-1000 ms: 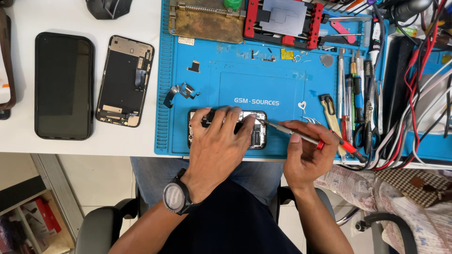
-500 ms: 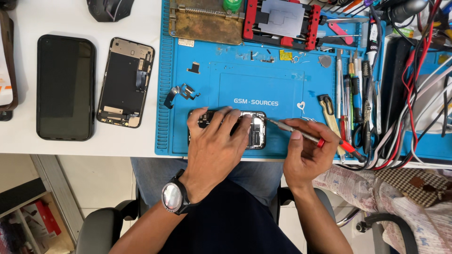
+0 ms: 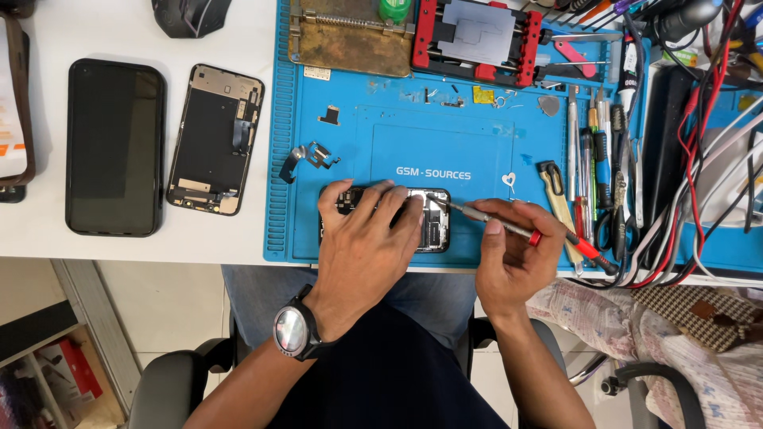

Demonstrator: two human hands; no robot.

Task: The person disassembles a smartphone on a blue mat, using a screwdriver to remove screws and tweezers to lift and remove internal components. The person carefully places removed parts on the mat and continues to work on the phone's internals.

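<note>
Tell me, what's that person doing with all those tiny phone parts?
A person sits at a white table with an opened phone lying on a blue work mat. The left hand presses down on the phone, while the right hand holds a thin screwdriver with its tip at the phone's insides. To the left lie a black screen and an empty phone frame. More tools wait on the right.

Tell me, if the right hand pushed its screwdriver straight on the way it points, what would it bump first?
Probably the opened black phone: the right hand aims the thin red-handled metal screwdriver leftward, tip already at its insides. Just beyond lie the left hand fingers.
</note>
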